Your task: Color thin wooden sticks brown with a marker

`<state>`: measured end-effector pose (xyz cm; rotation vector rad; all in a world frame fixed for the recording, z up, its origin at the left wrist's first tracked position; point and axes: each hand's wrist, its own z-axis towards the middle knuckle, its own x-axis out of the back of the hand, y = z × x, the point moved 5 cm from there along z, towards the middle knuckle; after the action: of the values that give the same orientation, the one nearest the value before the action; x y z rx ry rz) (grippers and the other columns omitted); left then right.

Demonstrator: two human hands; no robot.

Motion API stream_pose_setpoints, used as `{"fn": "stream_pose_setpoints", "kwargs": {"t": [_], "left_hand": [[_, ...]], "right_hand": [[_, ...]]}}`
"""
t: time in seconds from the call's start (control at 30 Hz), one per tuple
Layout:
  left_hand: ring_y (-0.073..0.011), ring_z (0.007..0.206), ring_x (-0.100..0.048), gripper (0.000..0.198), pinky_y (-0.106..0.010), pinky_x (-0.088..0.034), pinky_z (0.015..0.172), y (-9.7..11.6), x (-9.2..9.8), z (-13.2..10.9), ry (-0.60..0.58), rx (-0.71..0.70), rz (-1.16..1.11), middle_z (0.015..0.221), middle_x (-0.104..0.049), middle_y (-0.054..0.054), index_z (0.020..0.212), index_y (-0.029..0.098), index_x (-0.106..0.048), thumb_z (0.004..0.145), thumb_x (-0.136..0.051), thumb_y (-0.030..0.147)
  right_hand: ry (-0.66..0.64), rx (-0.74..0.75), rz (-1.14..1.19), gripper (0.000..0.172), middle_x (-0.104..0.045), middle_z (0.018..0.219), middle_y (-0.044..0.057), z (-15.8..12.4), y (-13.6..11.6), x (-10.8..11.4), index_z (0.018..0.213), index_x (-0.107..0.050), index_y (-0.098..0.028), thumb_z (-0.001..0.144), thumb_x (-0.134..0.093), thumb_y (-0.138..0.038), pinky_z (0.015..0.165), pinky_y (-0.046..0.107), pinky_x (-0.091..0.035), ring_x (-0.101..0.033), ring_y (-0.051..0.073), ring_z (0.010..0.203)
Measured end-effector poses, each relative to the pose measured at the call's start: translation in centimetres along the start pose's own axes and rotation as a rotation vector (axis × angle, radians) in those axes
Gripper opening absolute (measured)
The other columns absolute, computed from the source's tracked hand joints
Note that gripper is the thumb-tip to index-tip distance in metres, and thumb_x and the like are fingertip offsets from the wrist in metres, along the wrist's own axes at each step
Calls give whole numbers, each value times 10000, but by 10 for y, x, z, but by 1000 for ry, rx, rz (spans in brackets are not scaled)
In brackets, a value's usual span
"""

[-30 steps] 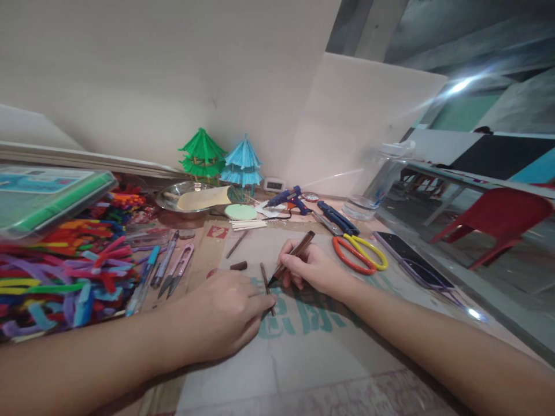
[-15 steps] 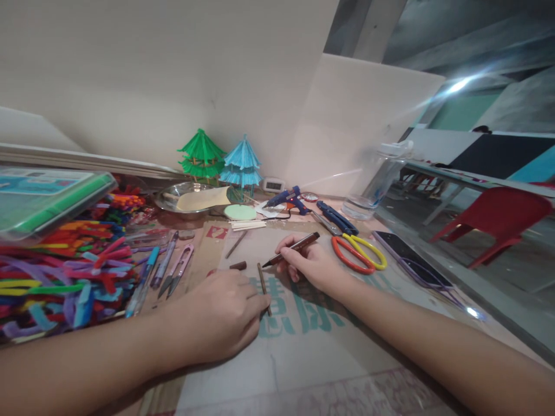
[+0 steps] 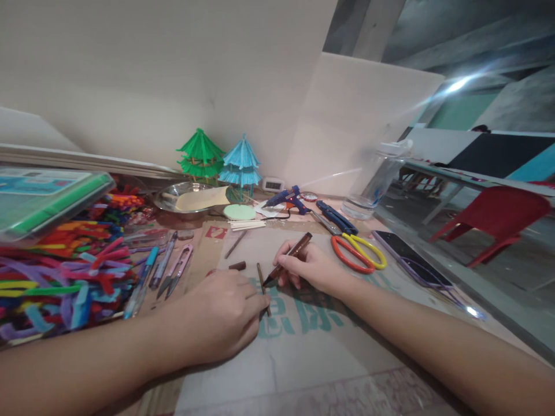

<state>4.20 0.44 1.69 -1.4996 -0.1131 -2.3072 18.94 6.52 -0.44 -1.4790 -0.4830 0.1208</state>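
Observation:
My right hand [image 3: 309,267] is closed around a brown marker [image 3: 289,257], its tip down against a thin brown-coloured stick [image 3: 261,277]. My left hand [image 3: 221,315] pinches the near end of that stick and holds it flat on the printed cardboard sheet [image 3: 303,346]. The marker's brown cap [image 3: 237,266] lies just beyond the stick. Another thin stick [image 3: 236,244] lies farther back on the cardboard.
A heap of coloured pipe cleaners [image 3: 65,271] fills the left, with pens and snips [image 3: 176,270] beside it. Behind stand green [image 3: 200,153] and blue [image 3: 241,162] paper pagodas, a metal bowl [image 3: 180,199], a glue gun [image 3: 288,199]. Scissors [image 3: 358,251], a phone [image 3: 410,257] and a water bottle [image 3: 377,179] lie right.
The marker tip lifted off the stick half a second ago with the pen tipped flatter; now it is back down on the stick. My left hand stayed put.

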Motion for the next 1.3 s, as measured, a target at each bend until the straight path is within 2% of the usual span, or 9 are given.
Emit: {"fn": "stream_pose_setpoints", "kwargs": {"t": [0.1,0.27,0.43,0.57,0.73,0.83,0.9,1.03,1.3], "left_hand": [[-198,611,-560,233,-322,-415,592,-1,0,-1,-11,17,-22,659,-620,-40,936,163,-668,881,-443,156],[-203,695,-552,235,-349,-423,682,-2,2,-1,-9,66,-57,750,-617,-46,988,172,-636,929,-409,186],[-204,746,-528,208,-327,-402,665,-5,0,-1,-24,76,-44,803,-604,-48,974,183,-634,946,-428,172],[-202,798,-540,226,-325,-421,703,-2,-2,1,-124,-32,38,896,-618,-42,1056,203,-614,912,-486,84],[-191,677,-514,94,-337,-423,661,12,5,13,-194,-241,293,767,-599,-31,867,163,-604,890,-529,111],[-183,638,-518,87,-333,-431,647,6,13,19,-197,-319,349,738,-599,-24,847,160,-598,899,-529,143],[-194,694,-566,93,-331,-449,672,-14,19,22,-205,-237,362,784,-637,-40,946,154,-614,900,-534,149],[-230,912,-638,186,-347,-476,825,-72,19,19,-423,144,353,975,-696,-98,1006,148,-636,853,-563,71],[-206,908,-673,301,-268,-491,781,-96,29,24,-502,381,345,978,-728,-61,1079,198,-659,822,-560,77]], "right_hand": [[22,11,22,290,-628,531,-25,1,1,2,752,-502,-191,740,-621,-455,367,193,-322,-428,66,347],[250,68,38,263,-596,542,-47,3,0,13,778,-498,-190,772,-584,-438,374,187,-321,-435,60,356],[294,94,37,246,-585,549,-49,4,0,16,787,-500,-191,785,-563,-428,366,192,-324,-441,67,360],[281,128,34,212,-573,538,-51,5,-2,15,779,-498,-195,799,-543,-400,361,197,-325,-431,70,348],[264,136,31,169,-555,529,-61,6,-3,14,774,-492,-197,817,-516,-358,352,197,-319,-420,70,335],[274,122,43,148,-554,523,-63,5,-3,14,777,-489,-200,825,-513,-339,354,200,-327,-425,76,338],[276,112,47,135,-559,524,-62,5,-3,14,773,-492,-201,828,-511,-323,359,199,-336,-429,78,343],[262,91,35,126,-574,522,-56,5,-2,12,762,-492,-204,836,-503,-305,364,196,-347,-435,82,350],[274,74,36,139,-557,508,-51,5,-2,13,751,-503,-198,821,-523,-316,350,184,-342,-427,77,350]]}}
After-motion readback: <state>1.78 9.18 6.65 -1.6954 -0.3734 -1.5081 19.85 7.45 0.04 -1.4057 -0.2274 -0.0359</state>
